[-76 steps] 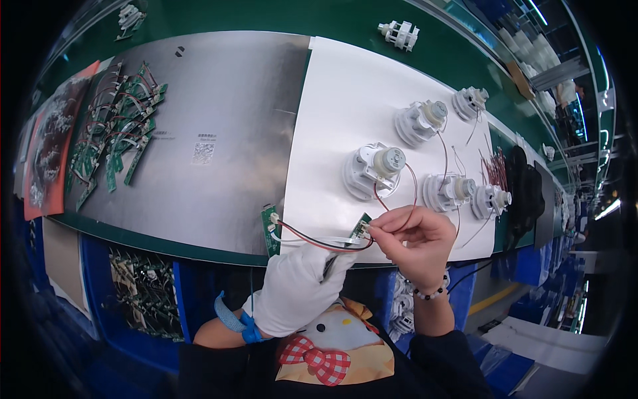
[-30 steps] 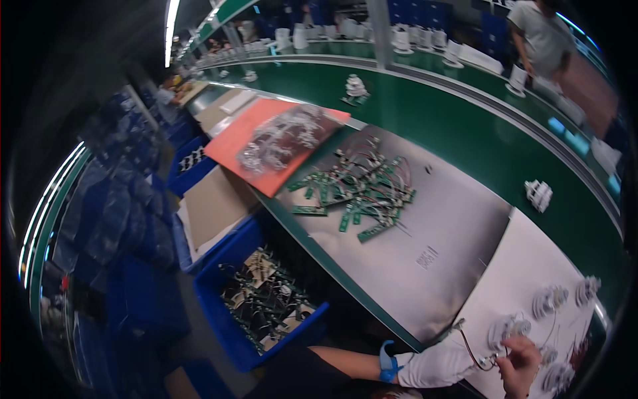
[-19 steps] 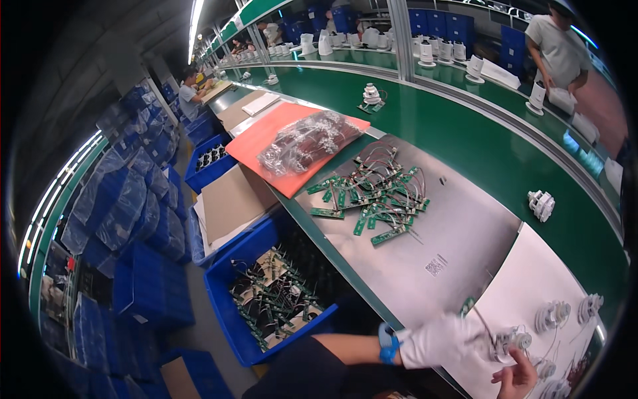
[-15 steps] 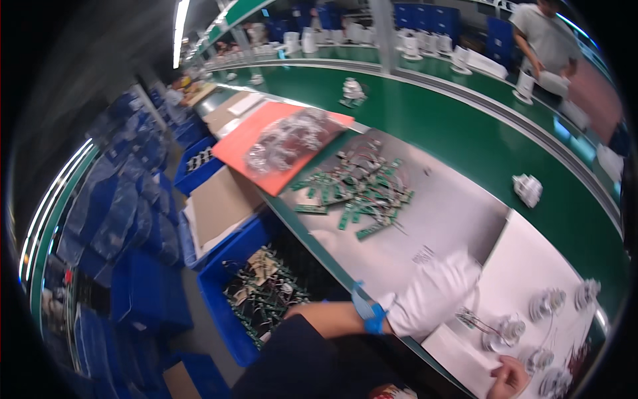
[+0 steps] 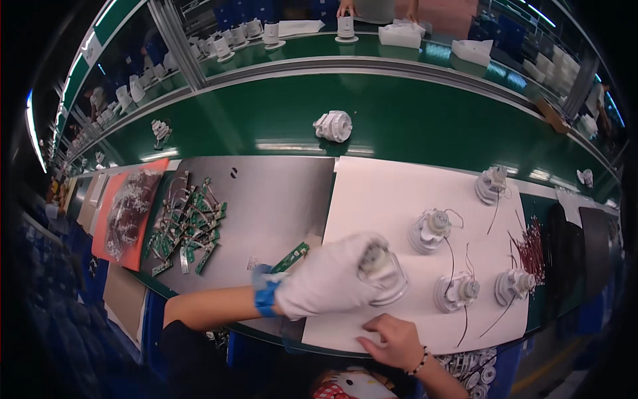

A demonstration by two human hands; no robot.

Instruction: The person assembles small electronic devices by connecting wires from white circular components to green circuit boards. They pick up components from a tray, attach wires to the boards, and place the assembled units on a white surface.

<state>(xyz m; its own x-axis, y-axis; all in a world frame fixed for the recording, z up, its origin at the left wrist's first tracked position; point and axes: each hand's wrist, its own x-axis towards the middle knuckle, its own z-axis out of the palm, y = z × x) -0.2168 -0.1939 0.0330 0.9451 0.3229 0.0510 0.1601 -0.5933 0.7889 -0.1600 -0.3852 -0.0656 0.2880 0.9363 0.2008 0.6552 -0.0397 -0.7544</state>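
My left hand (image 5: 332, 279), in a white glove with a blue wrist strap, is closed around a white, round motor-like assembly (image 5: 380, 265) above the near-left part of a white sheet (image 5: 392, 193). A narrow green circuit board (image 5: 290, 257) shows beside the glove over the metal plate (image 5: 286, 199); whether it is joined to the held assembly is hidden. My bare right hand (image 5: 395, 340), wearing a bead bracelet, is low over the sheet's front edge, thumb and forefinger apart, holding nothing. Similar assemblies with dark wires stand to the right, the nearest one (image 5: 457, 292) beyond my right hand.
Several green boards (image 5: 193, 229) lie heaped on the plate's left, beside a bagged bundle (image 5: 129, 209) on orange foam. Dark red wires (image 5: 530, 249) lie at the sheet's right. Behind runs a green belt (image 5: 266, 116) carrying a white assembly (image 5: 332, 126). A co-worker's hand (image 5: 346, 9) touches a part across it.
The view has swung to the right. My left hand now shows a white assembly in its grip. My right hand has come further into view, near the sheet's front edge.
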